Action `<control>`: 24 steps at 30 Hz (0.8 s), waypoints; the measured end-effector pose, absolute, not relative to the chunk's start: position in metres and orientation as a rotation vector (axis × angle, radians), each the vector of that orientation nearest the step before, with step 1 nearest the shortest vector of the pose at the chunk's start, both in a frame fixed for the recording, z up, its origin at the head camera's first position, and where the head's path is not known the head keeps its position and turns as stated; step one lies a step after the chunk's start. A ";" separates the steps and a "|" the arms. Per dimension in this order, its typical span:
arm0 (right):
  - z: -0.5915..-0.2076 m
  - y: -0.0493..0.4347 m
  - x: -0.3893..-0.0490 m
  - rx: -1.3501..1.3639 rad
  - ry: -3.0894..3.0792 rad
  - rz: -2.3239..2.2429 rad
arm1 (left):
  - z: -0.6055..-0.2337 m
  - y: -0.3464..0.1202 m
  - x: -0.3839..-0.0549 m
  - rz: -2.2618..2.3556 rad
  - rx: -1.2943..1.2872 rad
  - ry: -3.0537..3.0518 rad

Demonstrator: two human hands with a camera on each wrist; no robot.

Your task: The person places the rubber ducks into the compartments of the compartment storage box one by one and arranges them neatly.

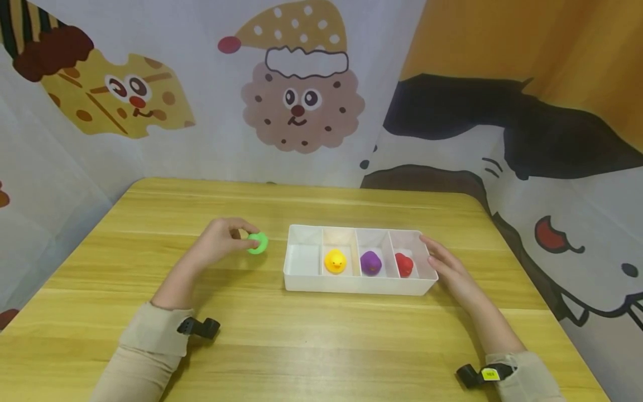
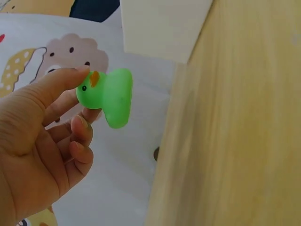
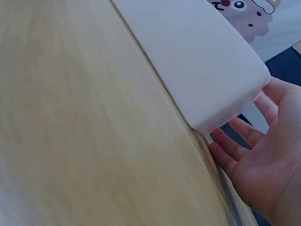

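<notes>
Between thumb and fingertips my left hand [image 1: 219, 244] pinches a green toy duck [image 2: 117, 96] by its head, just above the table. That duck is left of a white divided box [image 1: 351, 286] and apart from it. Inside the box, a yellow toy duck [image 1: 335, 261] sits in the second compartment from the left, a purple toy duck [image 1: 371, 263] in the third and a red toy [image 1: 404, 264] in the rightmost one. The leftmost compartment [image 1: 305, 259] holds nothing. My right hand [image 1: 454, 276] touches the box's right end with fairly straight fingers.
The box stands on a wooden table [image 1: 321, 346]. Behind the table hangs a cloth [image 1: 201, 156] printed with cartoon figures. Each wrist carries a small black camera, the left one [image 1: 201, 328] and the right one [image 1: 474, 375].
</notes>
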State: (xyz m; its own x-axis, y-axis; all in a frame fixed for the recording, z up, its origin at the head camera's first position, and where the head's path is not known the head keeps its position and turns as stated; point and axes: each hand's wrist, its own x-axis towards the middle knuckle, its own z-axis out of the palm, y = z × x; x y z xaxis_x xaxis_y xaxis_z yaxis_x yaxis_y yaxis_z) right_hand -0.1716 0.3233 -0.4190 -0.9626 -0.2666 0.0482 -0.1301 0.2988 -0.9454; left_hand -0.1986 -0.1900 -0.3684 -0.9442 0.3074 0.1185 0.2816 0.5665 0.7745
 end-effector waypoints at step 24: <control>-0.418 0.321 -0.171 -0.361 2.440 -1.742 | -0.334 -0.158 -0.177 1.420 0.808 2.746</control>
State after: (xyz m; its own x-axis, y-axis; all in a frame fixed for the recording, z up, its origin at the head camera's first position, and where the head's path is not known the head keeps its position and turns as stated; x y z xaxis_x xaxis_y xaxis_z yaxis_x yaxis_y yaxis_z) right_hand -0.1712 0.3215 -0.4177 -0.9641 -0.2625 0.0390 -0.1223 0.3088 -0.9432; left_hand -0.1772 -0.1585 -0.3338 -0.8708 0.4101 0.2710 0.4582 0.4775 0.7497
